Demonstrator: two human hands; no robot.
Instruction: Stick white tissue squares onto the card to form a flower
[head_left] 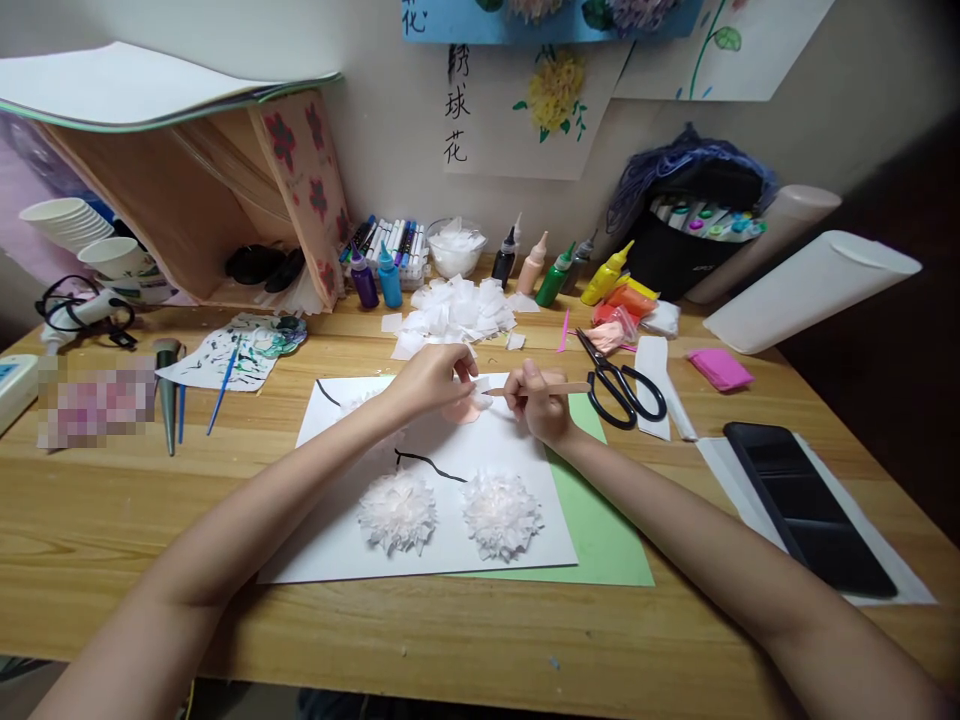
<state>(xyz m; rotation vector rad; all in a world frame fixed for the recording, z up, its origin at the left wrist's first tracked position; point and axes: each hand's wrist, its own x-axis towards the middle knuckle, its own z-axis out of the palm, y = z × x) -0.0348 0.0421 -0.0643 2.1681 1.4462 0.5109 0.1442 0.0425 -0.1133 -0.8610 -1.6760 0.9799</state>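
Note:
My left hand (439, 375) is closed in a pinch above the white sheet (330, 535), at a small piece of white tissue paper (484, 384). In my right hand (541, 400) is a slim wooden stick like a pencil (566, 388), its dark tip touching or very near that piece. Below the fingers a flat peach-coloured round (461, 411) lies on the sheet. Nearer me sit two fluffy white paper flowers (397, 512), with black curved lines drawn above them. My left forearm partly covers another white flower.
Behind the sheet lies a pile of white tissue squares (457, 312). Several paint bottles (555, 278) stand at the back. Black scissors (622, 385) lie right of my right hand, and a black tray (806, 505) is farther right. Brushes (225, 385) rest at left.

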